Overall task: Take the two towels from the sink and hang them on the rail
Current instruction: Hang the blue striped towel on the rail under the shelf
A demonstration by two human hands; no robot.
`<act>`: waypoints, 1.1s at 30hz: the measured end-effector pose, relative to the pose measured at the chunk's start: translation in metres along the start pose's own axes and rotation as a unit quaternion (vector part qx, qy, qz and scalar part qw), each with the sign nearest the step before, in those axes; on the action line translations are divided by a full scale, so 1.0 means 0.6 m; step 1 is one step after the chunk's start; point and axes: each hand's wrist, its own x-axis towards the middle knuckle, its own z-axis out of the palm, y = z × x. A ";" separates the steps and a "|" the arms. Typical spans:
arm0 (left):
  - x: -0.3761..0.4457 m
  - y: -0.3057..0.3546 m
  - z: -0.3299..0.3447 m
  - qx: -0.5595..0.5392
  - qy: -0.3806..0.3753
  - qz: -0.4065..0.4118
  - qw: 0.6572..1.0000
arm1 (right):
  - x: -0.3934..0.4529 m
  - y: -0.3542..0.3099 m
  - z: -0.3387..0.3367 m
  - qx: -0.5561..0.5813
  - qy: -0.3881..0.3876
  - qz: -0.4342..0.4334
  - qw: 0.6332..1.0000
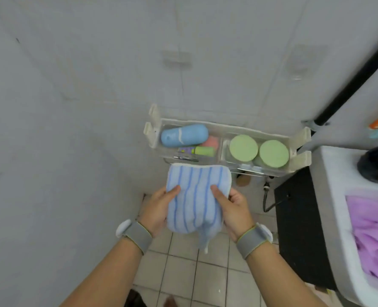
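- The blue-striped towel [198,196] is up in front of the person, held between both hands, its top edge just under the front of the wall shelf [300,140]; a bunched tail of it dangles below the hands over the tiled floor [183,269].
- The left hand [159,209] grips the towel's left side, thumb pressed on the front of the cloth, the other fingers wrapped behind it out of sight.
- The right hand [233,209] does the same on the right side, thumb on the front, closed on the fabric.
- Both wrists carry grey bands [138,237].
- The shelf, fixed to the pale wall, holds a blue capsule-shaped case [184,135] on the left and two round green lids [243,149] on the right.
- The purple towel [373,238] lies crumpled in the white sink [329,196] at the far right, well apart from the hands.
- I cannot clearly make out the rail itself.
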 end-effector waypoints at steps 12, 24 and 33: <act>0.139 0.001 -0.022 -0.008 -0.006 0.018 1.000 | 0.142 0.039 0.053 0.099 0.017 0.015 0.995; 0.193 -0.020 -0.019 -0.016 -0.005 0.024 1.000 | 0.184 0.065 0.037 0.066 0.034 -0.039 0.996; 0.207 -0.069 -0.043 -0.003 -0.054 0.097 0.994 | 0.211 0.108 0.023 -0.040 0.004 -0.144 0.989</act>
